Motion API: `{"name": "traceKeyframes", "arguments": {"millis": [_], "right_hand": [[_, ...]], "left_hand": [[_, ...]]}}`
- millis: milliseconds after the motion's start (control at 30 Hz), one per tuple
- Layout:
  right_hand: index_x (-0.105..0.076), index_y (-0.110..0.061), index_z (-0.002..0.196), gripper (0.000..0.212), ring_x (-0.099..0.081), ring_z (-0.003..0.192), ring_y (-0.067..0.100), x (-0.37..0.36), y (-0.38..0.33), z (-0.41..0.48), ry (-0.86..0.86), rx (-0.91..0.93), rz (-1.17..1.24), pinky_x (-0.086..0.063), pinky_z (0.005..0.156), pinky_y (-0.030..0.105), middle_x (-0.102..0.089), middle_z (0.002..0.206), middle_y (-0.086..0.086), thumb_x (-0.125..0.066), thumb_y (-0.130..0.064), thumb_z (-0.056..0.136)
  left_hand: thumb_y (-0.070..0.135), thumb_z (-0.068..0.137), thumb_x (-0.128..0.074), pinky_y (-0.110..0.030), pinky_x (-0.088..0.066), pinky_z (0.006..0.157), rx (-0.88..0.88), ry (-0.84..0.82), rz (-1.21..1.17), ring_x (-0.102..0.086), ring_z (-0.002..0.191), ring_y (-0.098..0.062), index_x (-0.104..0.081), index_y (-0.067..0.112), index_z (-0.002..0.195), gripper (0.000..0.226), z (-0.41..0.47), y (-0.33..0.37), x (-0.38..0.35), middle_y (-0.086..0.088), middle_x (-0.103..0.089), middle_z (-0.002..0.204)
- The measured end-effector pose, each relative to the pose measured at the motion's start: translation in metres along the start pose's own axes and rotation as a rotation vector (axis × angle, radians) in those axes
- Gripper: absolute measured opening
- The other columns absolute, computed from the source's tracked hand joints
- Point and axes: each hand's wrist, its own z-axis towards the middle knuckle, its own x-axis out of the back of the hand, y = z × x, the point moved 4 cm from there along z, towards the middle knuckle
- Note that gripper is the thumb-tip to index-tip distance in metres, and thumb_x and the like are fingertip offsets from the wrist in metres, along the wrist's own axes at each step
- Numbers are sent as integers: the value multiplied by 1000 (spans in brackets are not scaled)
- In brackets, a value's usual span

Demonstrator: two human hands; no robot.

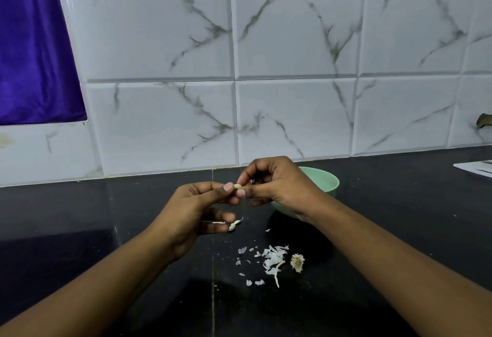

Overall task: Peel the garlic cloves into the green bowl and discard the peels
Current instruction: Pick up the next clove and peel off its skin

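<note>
i see a glossy black stone counter (372,230), shiny marbled tiles (295,118), papery peels (271,258), and a smooth matt green bowl (328,181).

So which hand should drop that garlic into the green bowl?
Probably the right hand: both pinch the garlic clove, but it is next to the green bowl, while the left hand is farther and also holds a second clove.

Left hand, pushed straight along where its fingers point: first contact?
The right hand: the left hand points rightward at it, both pinching one small pale garlic clove between them. The pale green round bowl sits beyond, probably lower; depth unclear.
</note>
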Motion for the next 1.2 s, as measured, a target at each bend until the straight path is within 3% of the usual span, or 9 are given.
{"name": "traceKeyframes", "arguments": {"millis": [133,400,533,600,700,767,867,1200], "right_hand": [[-68,-14,71,17,-60,63,8,2,-2,-1,1,2,-60,-53,62,25,-64,62,-5,-77,0,72],[-69,-10,79,6,-63,64,9,2,-2,-3,-87,-120,12,-54,59,24,-65,67,0,-67,-9,85],[-67,-6,82,36,-61,50,13,9,-3,-4,-141,-225,-56,-48,56,24,-66,58,3,-47,-32,97],[-66,-3,78,35,-58,44,12,13,-4,-3,-126,-213,-79,-48,50,19,-64,52,4,-50,-27,97],[-63,-7,80,8,-56,49,7,14,-3,-2,-110,-175,-92,-52,50,19,-59,54,-2,-63,-5,87],[-61,-10,90,18,-58,60,5,9,1,-3,-137,-188,-45,-55,55,22,-60,70,1,-68,4,81],[-64,-15,97,25,-63,76,4,1,3,-3,-164,-179,-5,-55,59,22,-63,87,0,-70,2,79],[-67,-12,84,19,-62,60,4,-8,8,-1,-90,-108,-80,-52,56,16,-63,64,-3,-69,7,79]], "left_hand": [[24,68,-66,-20,-48,42,12,11,-18,-59,46,-13,-71,10,74,16,0,-1,1,-4,-70,74],[17,87,-58,-22,-48,41,26,63,-52,-58,45,-15,-68,9,76,17,1,-1,1,0,-66,66],[15,89,-56,-21,-48,42,35,70,-55,-57,44,-14,-69,9,76,19,1,-2,0,0,-64,65],[16,88,-57,-22,-48,42,31,66,-39,-58,45,-15,-70,9,77,19,1,-3,1,0,-65,66],[17,87,-60,-22,-48,42,15,71,-7,-59,46,-15,-71,8,76,17,2,-4,3,-1,-67,69],[16,86,-62,-22,-48,42,3,86,12,-59,45,-15,-70,8,75,17,2,-5,3,-3,-68,70],[14,86,-63,-21,-47,42,-6,123,23,-60,44,-15,-69,6,74,16,3,-5,4,-4,-69,69],[14,88,-61,-23,-48,42,16,148,34,-59,44,-15,-70,7,74,17,4,-9,3,-2,-66,63]]}}
